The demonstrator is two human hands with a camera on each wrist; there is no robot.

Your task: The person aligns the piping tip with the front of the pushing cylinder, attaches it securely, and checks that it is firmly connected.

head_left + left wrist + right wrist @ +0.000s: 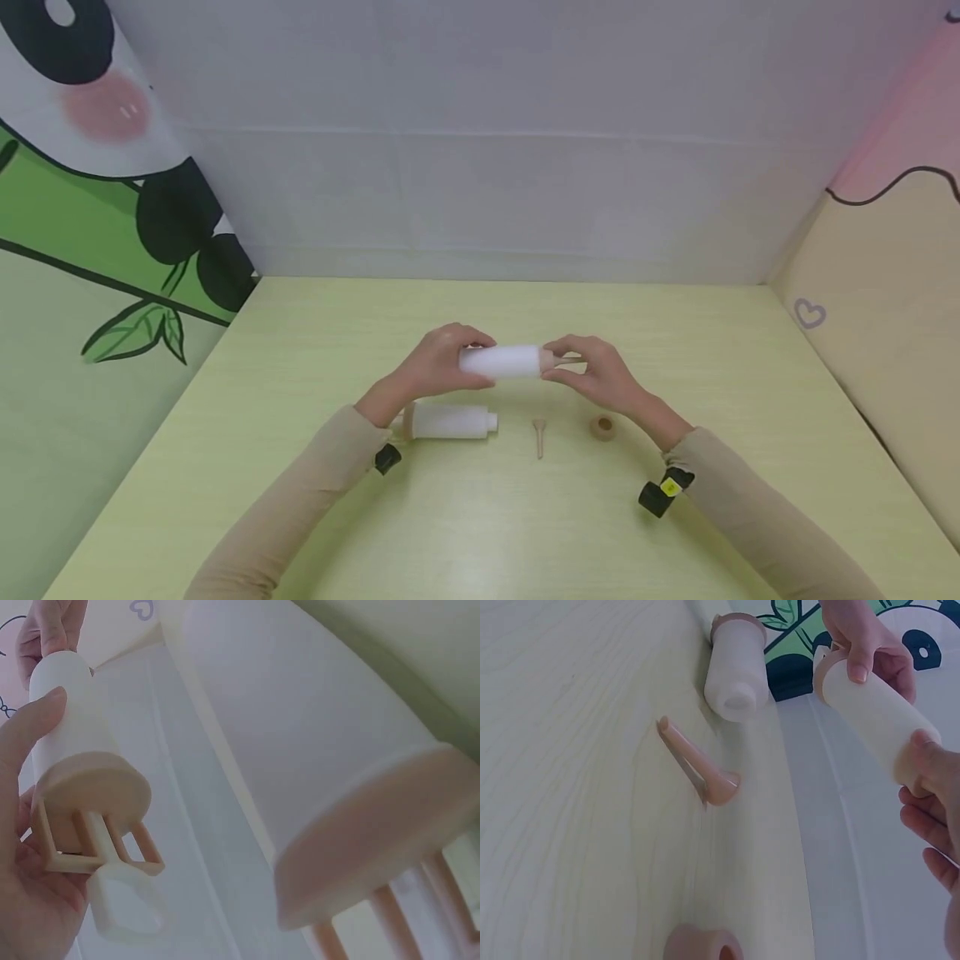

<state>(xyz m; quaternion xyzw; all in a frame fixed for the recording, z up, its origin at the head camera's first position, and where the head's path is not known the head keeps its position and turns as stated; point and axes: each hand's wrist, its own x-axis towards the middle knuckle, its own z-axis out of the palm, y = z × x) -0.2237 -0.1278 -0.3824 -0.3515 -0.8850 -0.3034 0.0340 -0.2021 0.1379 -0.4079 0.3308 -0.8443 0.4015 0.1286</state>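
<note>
A white icing syringe (501,362) with beige end fittings is held between both hands, lying roughly level above the table. My left hand (442,362) grips its barrel near the handle end. In the left wrist view, that end has a beige cap (94,784) with finger frames and a white pull ring (126,906). My right hand (600,371) pinches the beige fitting (546,360) at the other end, where a thin nozzle sticks out between the fingers. A second white syringe (450,422) lies on the table by my left wrist.
Below the hands, a small beige funnel-shaped nozzle (539,437) lies on the pale wooden table (480,517). A beige ring collar (603,427) rests to its right, under the right forearm. A white sheet wall (510,200) stands behind, with printed panels on both sides.
</note>
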